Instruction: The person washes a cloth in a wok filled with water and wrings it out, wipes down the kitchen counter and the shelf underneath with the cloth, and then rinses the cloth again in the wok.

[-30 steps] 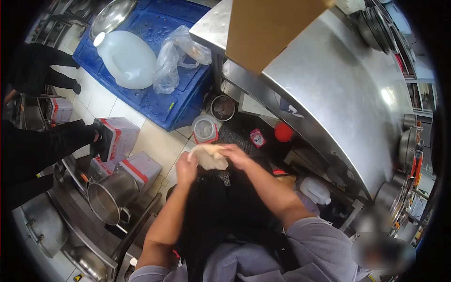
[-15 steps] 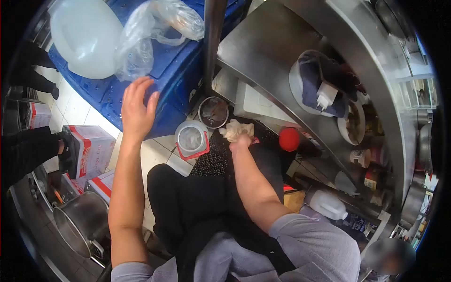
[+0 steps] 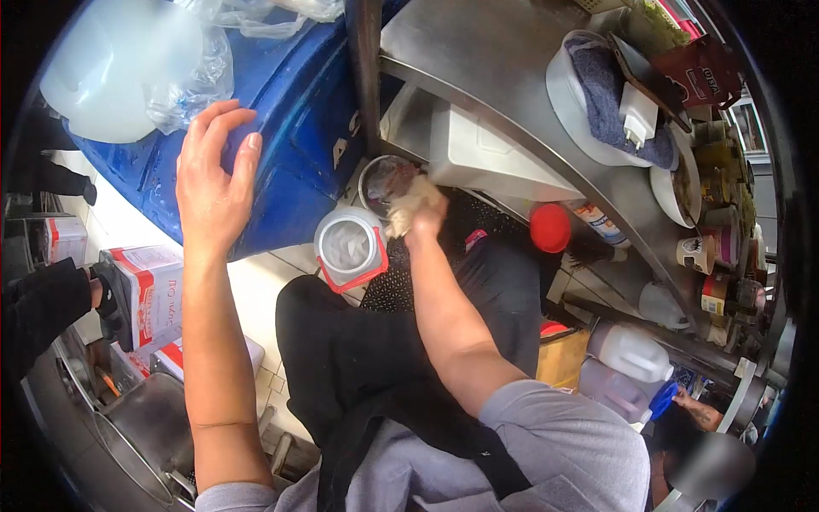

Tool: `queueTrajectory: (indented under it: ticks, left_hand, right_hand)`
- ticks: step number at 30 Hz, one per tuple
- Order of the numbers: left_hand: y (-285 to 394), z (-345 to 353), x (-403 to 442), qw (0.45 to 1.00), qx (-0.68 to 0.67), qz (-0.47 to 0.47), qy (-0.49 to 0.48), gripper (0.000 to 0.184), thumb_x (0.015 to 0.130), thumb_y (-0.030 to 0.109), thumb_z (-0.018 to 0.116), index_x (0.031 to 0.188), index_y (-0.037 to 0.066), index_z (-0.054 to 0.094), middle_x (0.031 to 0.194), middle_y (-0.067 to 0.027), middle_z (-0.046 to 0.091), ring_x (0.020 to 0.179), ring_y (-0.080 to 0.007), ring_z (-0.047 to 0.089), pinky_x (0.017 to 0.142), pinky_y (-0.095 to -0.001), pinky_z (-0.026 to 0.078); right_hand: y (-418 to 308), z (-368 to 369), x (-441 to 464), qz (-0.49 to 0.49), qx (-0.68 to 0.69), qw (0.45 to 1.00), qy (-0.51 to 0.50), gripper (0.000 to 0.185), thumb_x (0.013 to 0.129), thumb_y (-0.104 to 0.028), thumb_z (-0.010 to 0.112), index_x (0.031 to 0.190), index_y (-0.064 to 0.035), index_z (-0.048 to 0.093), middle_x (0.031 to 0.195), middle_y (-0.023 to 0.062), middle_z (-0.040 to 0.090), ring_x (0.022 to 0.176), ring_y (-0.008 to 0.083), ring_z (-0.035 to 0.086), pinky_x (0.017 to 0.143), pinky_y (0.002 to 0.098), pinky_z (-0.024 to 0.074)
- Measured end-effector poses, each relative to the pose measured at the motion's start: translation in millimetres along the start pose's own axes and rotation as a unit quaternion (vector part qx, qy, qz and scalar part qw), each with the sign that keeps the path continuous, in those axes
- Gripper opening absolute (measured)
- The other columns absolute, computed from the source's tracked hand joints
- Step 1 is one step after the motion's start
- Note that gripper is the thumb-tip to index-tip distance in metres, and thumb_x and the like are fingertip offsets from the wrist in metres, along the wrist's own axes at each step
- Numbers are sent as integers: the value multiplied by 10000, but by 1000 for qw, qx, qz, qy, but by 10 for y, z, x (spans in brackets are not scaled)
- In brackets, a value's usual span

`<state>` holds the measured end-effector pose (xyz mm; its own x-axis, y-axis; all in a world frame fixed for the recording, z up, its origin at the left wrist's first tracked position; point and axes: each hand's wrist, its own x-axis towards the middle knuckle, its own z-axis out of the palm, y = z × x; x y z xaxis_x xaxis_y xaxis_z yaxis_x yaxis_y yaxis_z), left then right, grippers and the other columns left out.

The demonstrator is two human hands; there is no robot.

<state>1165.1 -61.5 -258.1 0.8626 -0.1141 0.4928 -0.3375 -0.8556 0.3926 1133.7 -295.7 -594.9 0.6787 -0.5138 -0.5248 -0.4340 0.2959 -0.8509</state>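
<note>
A crumpled cream cloth is bunched in my right hand, at the right edge of a round metal container with dark contents. My left hand is raised with its fingers apart and nothing in it, in front of the blue lidded bin. On that bin lie a large translucent jug and a clear plastic bag. Below the metal container a clear round tub stands with a red part at its edge, on the floor.
A steel shelf at the right holds a white bowl with a dark towel. Below it are a white bin, a red lid and jugs. Boxes and a person's foot are at the left.
The view has shifted lower and closer to the shelf. My left hand let go of the cloth and rose to the left. My right hand carried it to the metal container.
</note>
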Motion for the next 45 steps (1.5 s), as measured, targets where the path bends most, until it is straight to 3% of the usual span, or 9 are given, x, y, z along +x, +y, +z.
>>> queueTrajectory:
  ticks: [8, 10, 16, 23, 26, 32, 37, 42, 45]
  left_hand:
    - [-45, -8, -22, 999, -32, 2, 9, 221, 901, 169, 639, 1083, 51, 682, 1244, -137, 624, 1164, -329, 591, 992, -399, 450]
    - [-67, -27, -36, 999, -38, -6, 6, 227, 914, 176, 632, 1096, 49, 678, 1265, -141, 616, 1186, -321, 583, 1016, -387, 437]
    - [-144, 9, -57, 998, -53, 6, 47, 207, 900, 160, 641, 1065, 40, 678, 1226, -137, 627, 1132, -320, 607, 985, -379, 455]
    - [-179, 15, -93, 996, -63, -9, 66, 222, 887, 186, 660, 1063, 51, 676, 1212, -128, 633, 1127, -322, 610, 978, -380, 464]
    - [-185, 24, -93, 995, -65, -8, 69, 222, 882, 196, 661, 1057, 59, 677, 1201, -120, 637, 1117, -319, 614, 968, -386, 470]
    - [-152, -70, -79, 992, -91, -3, 84, 222, 879, 204, 658, 1048, 62, 681, 1154, -113, 648, 1067, -316, 629, 931, -389, 485]
    - [-203, -78, -97, 985, -146, -18, 89, 214, 850, 172, 649, 993, 14, 669, 1052, -182, 632, 989, -382, 624, 868, -443, 499]
    - [-170, -155, -137, 982, -158, -22, 103, 211, 850, 165, 646, 985, 4, 667, 1048, -185, 632, 980, -385, 626, 863, -437, 504]
    - [-232, -112, -148, 977, -176, -27, 120, 210, 850, 156, 642, 988, -1, 666, 1044, -189, 631, 976, -385, 629, 862, -429, 505]
  right_hand:
    - [-419, 78, 67, 37, 247, 954, 165, 263, 985, -62, 483, 1248, -57, 465, 1182, 128, 582, 1015, 258, 623, 838, 392, 553]
    - [-371, -35, -76, 50, 128, 986, -95, 317, 976, -39, 495, 1291, -42, 469, 1214, 140, 589, 1030, 268, 622, 848, 414, 541]
    - [-1318, -272, -790, -16, -43, 968, -246, 408, 944, -30, 519, 1349, -9, 475, 1186, 148, 622, 1086, 254, 614, 949, 362, 482]
    - [-2451, -639, -906, -615, -407, 668, -100, 476, 746, 89, 537, 1168, -93, 662, 1164, 177, 591, 1125, 383, 542, 977, 447, 440]
    - [-2056, -627, -450, -625, -546, 554, -70, 469, 755, 80, 550, 1169, -106, 672, 1184, 164, 589, 1143, 390, 527, 972, 454, 434]
    - [-2386, -417, -741, -474, -563, 590, -332, 392, 747, 61, 563, 1076, -108, 694, 1109, 121, 627, 1018, 354, 574, 913, 445, 473]
    - [-2396, 270, -667, -582, -678, 367, -260, 240, 813, -150, 577, 1001, -133, 726, 1070, 102, 628, 1028, 325, 578, 884, 479, 457]
    - [-1832, 578, 218, -450, -866, 166, -141, 262, 829, -258, 684, 1062, -153, 740, 1207, 84, 647, 1137, 276, 586, 903, 524, 453]
    - [-923, 462, 405, -328, -881, 252, -230, 311, 779, -303, 719, 1051, -156, 750, 1214, 89, 653, 1152, 304, 594, 945, 525, 439]
